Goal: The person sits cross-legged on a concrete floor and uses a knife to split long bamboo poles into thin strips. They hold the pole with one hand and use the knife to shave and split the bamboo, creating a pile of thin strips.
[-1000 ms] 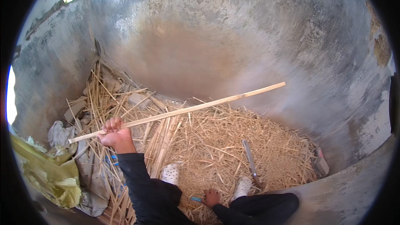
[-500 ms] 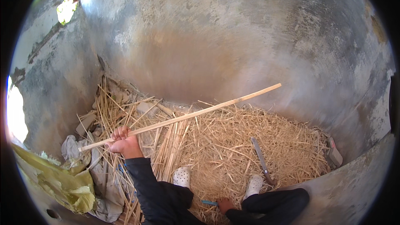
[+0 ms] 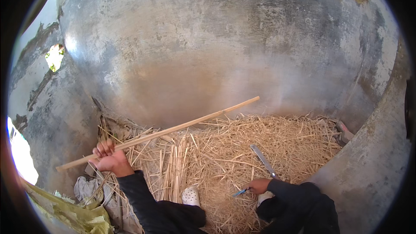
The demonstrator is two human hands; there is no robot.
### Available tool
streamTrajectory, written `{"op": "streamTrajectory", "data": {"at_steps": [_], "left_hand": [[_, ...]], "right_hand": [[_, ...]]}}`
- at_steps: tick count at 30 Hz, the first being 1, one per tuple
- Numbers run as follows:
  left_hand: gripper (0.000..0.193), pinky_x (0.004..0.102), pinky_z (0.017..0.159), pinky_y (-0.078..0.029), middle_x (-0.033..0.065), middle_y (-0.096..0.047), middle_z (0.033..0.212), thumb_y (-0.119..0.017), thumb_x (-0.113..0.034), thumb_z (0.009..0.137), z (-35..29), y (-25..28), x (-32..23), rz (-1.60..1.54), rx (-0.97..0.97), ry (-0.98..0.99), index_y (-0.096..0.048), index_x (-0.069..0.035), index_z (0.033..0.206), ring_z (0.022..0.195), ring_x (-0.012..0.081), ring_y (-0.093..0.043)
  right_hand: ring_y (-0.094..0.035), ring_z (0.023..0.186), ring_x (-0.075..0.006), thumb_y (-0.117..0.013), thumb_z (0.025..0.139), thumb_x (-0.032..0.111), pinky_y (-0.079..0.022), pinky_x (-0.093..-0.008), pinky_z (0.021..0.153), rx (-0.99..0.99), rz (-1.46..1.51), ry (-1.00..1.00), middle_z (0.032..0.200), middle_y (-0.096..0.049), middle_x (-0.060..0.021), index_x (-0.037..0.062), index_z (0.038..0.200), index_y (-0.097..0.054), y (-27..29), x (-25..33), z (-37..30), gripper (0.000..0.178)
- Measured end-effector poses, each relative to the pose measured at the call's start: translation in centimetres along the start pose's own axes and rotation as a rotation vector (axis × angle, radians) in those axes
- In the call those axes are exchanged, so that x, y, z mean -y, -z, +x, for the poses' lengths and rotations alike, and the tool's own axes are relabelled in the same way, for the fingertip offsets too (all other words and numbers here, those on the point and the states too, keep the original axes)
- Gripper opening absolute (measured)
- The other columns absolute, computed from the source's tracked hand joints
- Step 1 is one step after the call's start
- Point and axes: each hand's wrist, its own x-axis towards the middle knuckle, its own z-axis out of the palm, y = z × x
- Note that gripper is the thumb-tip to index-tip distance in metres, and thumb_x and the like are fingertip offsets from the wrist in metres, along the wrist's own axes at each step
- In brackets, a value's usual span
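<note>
My left hand, at the left, is closed around a long pale wooden strip, which looks like split bamboo. Near its lower left end I grip it; the rest slants up to the right, above the straw. Low between my feet, my right hand is closed on a slim blue tool whose tip points left; its exact kind is too small to make out. Just beyond that hand a large knife lies on the straw, its handle end now hidden.
Straw and shavings cover the floor. A bundle of split strips lies left of my white clog. Grey cloth and yellow-green sheeting are heaped at lower left. A curved plastered wall closes in around me.
My left hand has moved left with the strip still in it. My right hand, holding the blue tool, has come up and right, closer to the large knife. The view has tilted upward.
</note>
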Motion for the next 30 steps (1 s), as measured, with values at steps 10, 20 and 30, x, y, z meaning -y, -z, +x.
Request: {"op": "streamTrajectory", "data": {"at_steps": [10,20,30], "left_hand": [[0.059,0.0275,0.046,-0.020,-0.0017,-0.023,0.052,-0.021,-0.062,0.095,0.5,-9.1,4.0,-0.047,0.173,0.103,-0.032,-0.014,0.062,0.044,0.0116,-0.019],[0.055,0.0271,0.043,-0.019,-0.0041,-0.021,0.052,-0.023,-0.061,0.096,-2.8,-15.2,9.3,0.120,0.242,0.161,-0.032,-0.015,0.066,0.044,0.0102,-0.018],[0.054,0.0252,0.045,-0.027,-0.0052,-0.027,0.054,-0.025,-0.061,0.096,-6.7,-18.3,15.8,0.268,0.732,0.832,-0.035,-0.015,0.070,0.045,0.0083,-0.026]], "right_hand": [[-0.062,0.088,-0.0146,-0.060,0.086,0.007,-0.048,-0.0296,0.079,-1.089,0.376,0.276,0.105,-0.066,-0.0088,0.0026,0.103,-0.067,13.4,3.8,-7.3,0.019],[-0.061,0.072,-0.0109,-0.049,0.095,0.015,-0.048,-0.0213,0.061,-1.180,0.989,0.268,0.086,-0.063,-0.0065,0.0005,0.111,-0.054,19.6,7.5,-6.9,0.022],[-0.042,0.053,-0.0086,-0.068,0.084,0.029,-0.036,-0.0277,0.050,-0.996,0.507,0.213,0.060,-0.048,0.0035,0.0029,0.077,-0.062,20.7,16.2,0.2,0.027]]}}
